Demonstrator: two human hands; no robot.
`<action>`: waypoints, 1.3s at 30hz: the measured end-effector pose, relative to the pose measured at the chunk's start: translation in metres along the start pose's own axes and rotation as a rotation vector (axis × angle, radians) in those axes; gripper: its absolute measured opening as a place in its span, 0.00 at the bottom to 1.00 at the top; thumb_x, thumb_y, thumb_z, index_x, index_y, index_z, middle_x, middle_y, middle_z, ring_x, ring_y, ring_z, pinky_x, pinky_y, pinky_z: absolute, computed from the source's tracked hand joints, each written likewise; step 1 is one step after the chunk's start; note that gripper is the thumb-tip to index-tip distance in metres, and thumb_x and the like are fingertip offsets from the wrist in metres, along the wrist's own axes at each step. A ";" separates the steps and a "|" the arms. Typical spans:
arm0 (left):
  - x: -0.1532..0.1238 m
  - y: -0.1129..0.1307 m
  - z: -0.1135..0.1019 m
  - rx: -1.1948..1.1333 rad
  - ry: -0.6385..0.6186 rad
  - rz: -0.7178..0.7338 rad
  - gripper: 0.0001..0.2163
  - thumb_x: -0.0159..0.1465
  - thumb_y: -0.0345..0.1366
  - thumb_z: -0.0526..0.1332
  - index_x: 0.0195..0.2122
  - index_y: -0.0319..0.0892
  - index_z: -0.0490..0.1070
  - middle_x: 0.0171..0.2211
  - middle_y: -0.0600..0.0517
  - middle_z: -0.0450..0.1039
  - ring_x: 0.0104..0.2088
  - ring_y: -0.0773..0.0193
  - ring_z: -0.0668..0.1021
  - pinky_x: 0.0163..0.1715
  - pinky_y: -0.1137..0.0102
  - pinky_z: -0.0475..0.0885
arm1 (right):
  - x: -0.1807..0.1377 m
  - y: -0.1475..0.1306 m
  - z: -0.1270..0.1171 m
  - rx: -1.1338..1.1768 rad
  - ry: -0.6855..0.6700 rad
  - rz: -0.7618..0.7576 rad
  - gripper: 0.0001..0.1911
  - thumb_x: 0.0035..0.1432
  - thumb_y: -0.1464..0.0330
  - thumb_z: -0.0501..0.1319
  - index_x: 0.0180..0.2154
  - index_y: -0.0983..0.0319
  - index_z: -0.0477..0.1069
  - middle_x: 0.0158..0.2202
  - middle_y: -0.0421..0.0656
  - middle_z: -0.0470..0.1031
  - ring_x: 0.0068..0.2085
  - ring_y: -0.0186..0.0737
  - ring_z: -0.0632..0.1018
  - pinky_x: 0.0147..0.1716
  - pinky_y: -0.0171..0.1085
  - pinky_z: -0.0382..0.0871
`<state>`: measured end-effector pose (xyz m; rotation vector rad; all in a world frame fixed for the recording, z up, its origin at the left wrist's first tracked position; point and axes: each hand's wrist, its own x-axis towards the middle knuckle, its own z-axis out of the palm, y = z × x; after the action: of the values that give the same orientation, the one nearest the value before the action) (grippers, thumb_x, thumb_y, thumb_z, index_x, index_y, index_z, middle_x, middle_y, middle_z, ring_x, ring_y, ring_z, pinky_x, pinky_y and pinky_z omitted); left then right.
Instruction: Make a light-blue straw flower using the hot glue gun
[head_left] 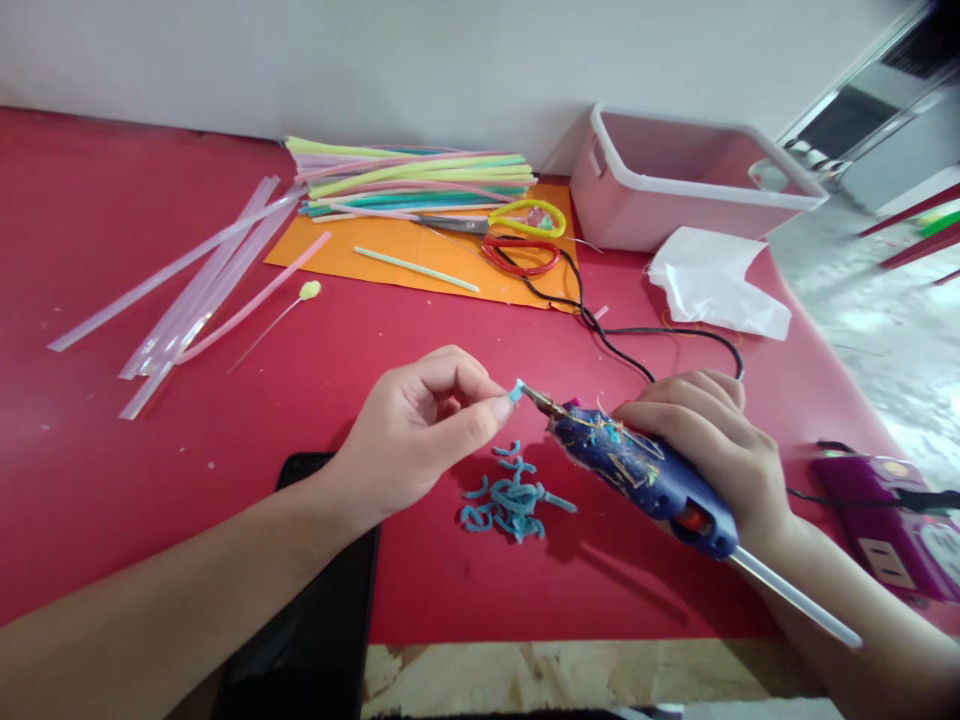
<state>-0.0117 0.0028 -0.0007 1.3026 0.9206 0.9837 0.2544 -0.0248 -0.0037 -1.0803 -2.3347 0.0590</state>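
My left hand (431, 425) pinches a small light-blue pipe cleaner piece (517, 390) between thumb and forefinger. My right hand (709, 440) is wrapped round a blue hot glue gun (637, 465), its body crusted with glue strings and bits of fuzz. The gun's metal nozzle meets the pinched piece, or comes very close to it. A clear glue stick (799, 598) sticks out of the gun's back end. Below the hands, a small heap of curled blue pipe cleaner pieces (514, 505) lies on the red table (465, 600).
Coloured pipe cleaners (412, 180) and scissors (457, 225) lie on an orange sheet (337, 255). Glue sticks (202, 270) are at left. A pink bin (675, 195) and white wrapper (716, 280) stand back right. A black phone (307, 620), black cord (630, 332) and purple power strip (892, 520) lie nearby.
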 end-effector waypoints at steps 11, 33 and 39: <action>0.000 -0.001 -0.001 -0.004 -0.020 0.021 0.08 0.62 0.32 0.65 0.26 0.41 0.70 0.28 0.55 0.68 0.27 0.70 0.69 0.27 0.74 0.65 | 0.000 0.001 -0.001 -0.045 0.000 0.013 0.12 0.68 0.61 0.53 0.46 0.58 0.69 0.33 0.43 0.72 0.35 0.43 0.72 0.42 0.47 0.58; 0.001 0.003 0.001 0.034 -0.001 -0.006 0.09 0.61 0.30 0.64 0.24 0.40 0.69 0.27 0.56 0.66 0.28 0.71 0.68 0.25 0.74 0.62 | 0.000 -0.007 -0.003 -0.043 0.003 -0.005 0.09 0.70 0.65 0.53 0.45 0.59 0.69 0.34 0.44 0.72 0.36 0.42 0.73 0.41 0.47 0.59; 0.000 -0.001 0.000 -0.001 -0.012 -0.004 0.08 0.63 0.32 0.65 0.27 0.41 0.70 0.27 0.57 0.67 0.27 0.72 0.68 0.26 0.74 0.64 | 0.001 -0.003 -0.002 -0.056 0.035 -0.004 0.08 0.69 0.65 0.54 0.45 0.61 0.69 0.33 0.44 0.72 0.35 0.41 0.73 0.42 0.48 0.58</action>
<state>-0.0114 0.0023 -0.0016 1.3044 0.9135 0.9722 0.2530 -0.0265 -0.0010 -1.0955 -2.3193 -0.0267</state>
